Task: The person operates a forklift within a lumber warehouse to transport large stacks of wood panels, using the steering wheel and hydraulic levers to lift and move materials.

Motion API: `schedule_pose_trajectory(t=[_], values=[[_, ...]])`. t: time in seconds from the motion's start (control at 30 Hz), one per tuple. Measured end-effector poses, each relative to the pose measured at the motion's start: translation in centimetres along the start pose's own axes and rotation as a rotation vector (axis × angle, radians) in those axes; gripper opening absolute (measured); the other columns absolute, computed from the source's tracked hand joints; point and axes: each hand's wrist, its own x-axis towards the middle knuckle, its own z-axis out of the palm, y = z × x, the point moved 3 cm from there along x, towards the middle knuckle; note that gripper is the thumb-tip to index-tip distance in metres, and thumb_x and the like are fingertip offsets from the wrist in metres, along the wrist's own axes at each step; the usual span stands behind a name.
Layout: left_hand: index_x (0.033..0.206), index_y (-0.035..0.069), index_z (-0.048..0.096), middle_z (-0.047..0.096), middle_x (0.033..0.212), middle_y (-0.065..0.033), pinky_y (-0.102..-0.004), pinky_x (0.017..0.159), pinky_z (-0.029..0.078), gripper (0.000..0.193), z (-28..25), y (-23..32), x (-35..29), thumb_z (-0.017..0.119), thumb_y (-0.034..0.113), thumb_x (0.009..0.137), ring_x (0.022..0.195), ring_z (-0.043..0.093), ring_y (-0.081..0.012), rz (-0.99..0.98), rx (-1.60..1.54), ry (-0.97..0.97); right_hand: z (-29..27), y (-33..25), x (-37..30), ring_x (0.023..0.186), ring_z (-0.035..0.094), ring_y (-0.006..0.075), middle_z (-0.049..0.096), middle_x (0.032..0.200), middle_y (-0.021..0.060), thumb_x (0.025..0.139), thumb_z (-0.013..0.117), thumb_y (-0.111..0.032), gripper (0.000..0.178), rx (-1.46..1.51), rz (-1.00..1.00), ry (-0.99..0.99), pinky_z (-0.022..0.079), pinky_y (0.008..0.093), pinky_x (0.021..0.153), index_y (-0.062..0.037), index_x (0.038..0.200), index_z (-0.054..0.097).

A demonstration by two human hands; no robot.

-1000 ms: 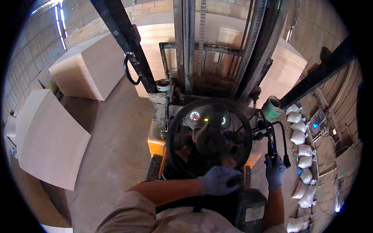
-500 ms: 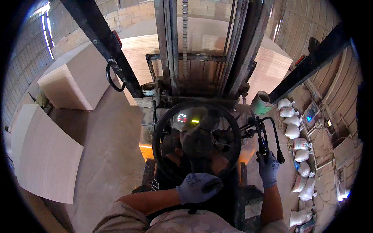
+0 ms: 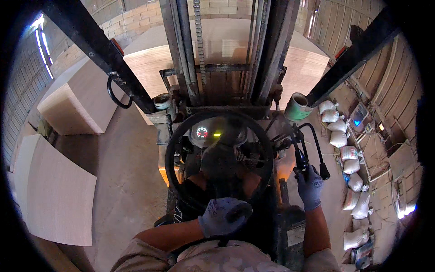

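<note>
In the head view, the gloved right hand [image 3: 311, 187] is wrapped around the lower end of a black lever [image 3: 301, 158], fingers and thumb together on it; the lever runs up and away from that grip. Just to the right of the grip hangs the black knob of a second lever [image 3: 324, 171], apart from the glove. The gloved left hand [image 3: 225, 216] is to the left of the right one, curled at the near, lower edge of the steering wheel [image 3: 170, 163]; whether its fingers close on a knob or only rest there, I cannot tell.

Ahead of both hands, past the lit gauge panel [image 3: 201, 132], the mast [image 3: 274, 54] rises before a large stack of pale sheets [image 3: 301, 75].

A likely slip would be the right glove brushing the neighbouring knob, since it sits so near the grip. An uneven pull on the wheel could swing the machine toward the white sacks [image 3: 338, 139] to the right of the grip. The mast's uprights also hide part of the stack, so a misjudged gap there could mean a knock.
</note>
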Motion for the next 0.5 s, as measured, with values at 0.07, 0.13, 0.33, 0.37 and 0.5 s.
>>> schedule_pose_trajectory(t=[0.07, 0.13, 0.33, 0.37, 0.5], values=[[0.103, 0.01, 0.072, 0.073, 0.098, -0.0126, -0.0394, 0.078, 0.058, 0.022, -0.1, -0.1, -0.3, 0.074, 0.018, 0.083, 0.089, 0.07, -0.0319, -0.02, 0.01, 0.029, -0.1, -0.4, 0.2, 0.082, 0.069, 0.0326, 0.07, 0.095, 0.014, 0.087, 0.076, -0.029, 0.04, -0.02, 0.068, -0.068, 0.054, 0.0418, 0.071, -0.0063, 0.119, 0.065], [0.104, 0.01, 0.072, 0.073, 0.099, -0.0123, -0.0393, 0.078, 0.057, 0.022, 0.0, -0.3, -0.7, 0.074, 0.018, 0.083, 0.089, 0.07, -0.0316, -0.028, -0.009, 0.089, 0.0, -0.5, -0.1, 0.094, 0.068, 0.0293, 0.07, 0.108, 0.0143, 0.086, 0.077, -0.024, 0.046, 0.048, 0.037, 0.009, 0.054, 0.0387, 0.078, -0.0051, 0.126, 0.062], [0.106, 0.009, 0.071, 0.073, 0.1, -0.0129, -0.0388, 0.079, 0.057, 0.025, 0.2, -0.6, -0.7, 0.075, 0.017, 0.083, 0.09, 0.071, -0.031, 0.036, -0.1, 0.17, 7.6, 7.5, -6.0, 0.129, 0.054, 0.0219, 0.057, 0.142, 0.0128, 0.087, 0.077, -0.014, 0.067, 0.468, -0.015, 0.361, 0.045, 0.0339, 0.104, -0.0033, 0.146, 0.047], [0.107, 0.009, 0.071, 0.073, 0.1, -0.013, -0.0386, 0.079, 0.057, 0.026, 0.6, -0.8, -0.5, 0.075, 0.018, 0.083, 0.09, 0.071, -0.031, 0.039, -0.102, 0.163, 8.9, 8.1, -5.9, 0.128, 0.054, 0.0229, 0.057, 0.14, 0.0135, 0.089, 0.076, -0.015, 0.064, 0.488, 0.032, 0.227, 0.045, 0.0347, 0.104, -0.0024, 0.145, 0.047], [0.109, 0.008, 0.071, 0.073, 0.1, -0.013, -0.0385, 0.079, 0.057, 0.027, 0.8, -0.9, 0.1, 0.074, 0.018, 0.084, 0.09, 0.071, -0.0313, 0.076, -0.041, 0.147, 17.6, 14.4, 3.3, 0.124, 0.056, 0.0271, 0.059, 0.135, 0.0182, 0.098, 0.065, -0.025, 0.05, 0.113, 0.263, -0.16, 0.047, 0.0369, 0.101, -0.0008, 0.139, 0.05]])
